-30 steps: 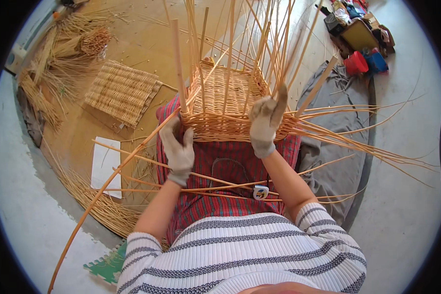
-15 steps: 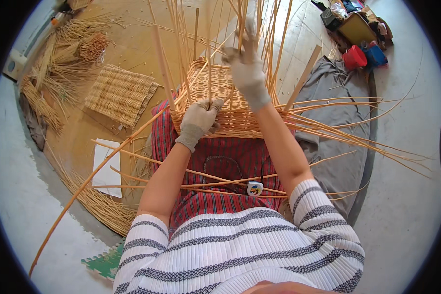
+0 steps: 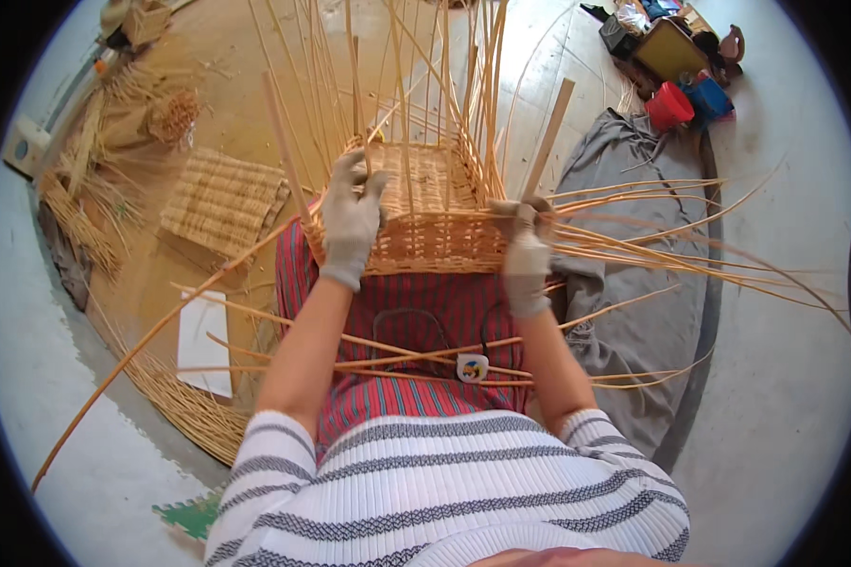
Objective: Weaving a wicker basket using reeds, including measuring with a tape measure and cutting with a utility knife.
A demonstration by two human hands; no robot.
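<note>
A half-woven wicker basket (image 3: 435,248) rests across my lap, its tall willow stakes (image 3: 405,94) rising from the sides. My left hand (image 3: 352,219), in a pale glove, is at the basket's left wall, fingers bent around an upright rod at the rim. My right hand (image 3: 528,253), gloved too and blurred by motion, closes on a willow rod at the right front corner. From that corner a bundle of long rods (image 3: 652,244) fans out to the right. Flat wooden slats (image 3: 548,137) stand at the corners. Several loose rods (image 3: 388,345) lie crosswise over my red striped lap cloth (image 3: 416,397).
A woven panel (image 3: 222,201) and bundles of willow (image 3: 90,161) lie on the left. A white sheet (image 3: 203,345) is below them. Grey cloth (image 3: 624,283) covers the floor at right; a red bucket (image 3: 668,106) and blue container (image 3: 709,97) stand beyond. A small tape measure (image 3: 472,368) sits on my lap.
My right hand has come down from the upright stakes to the right front corner. My left hand has moved from the front rim to the left, farther up the side.
</note>
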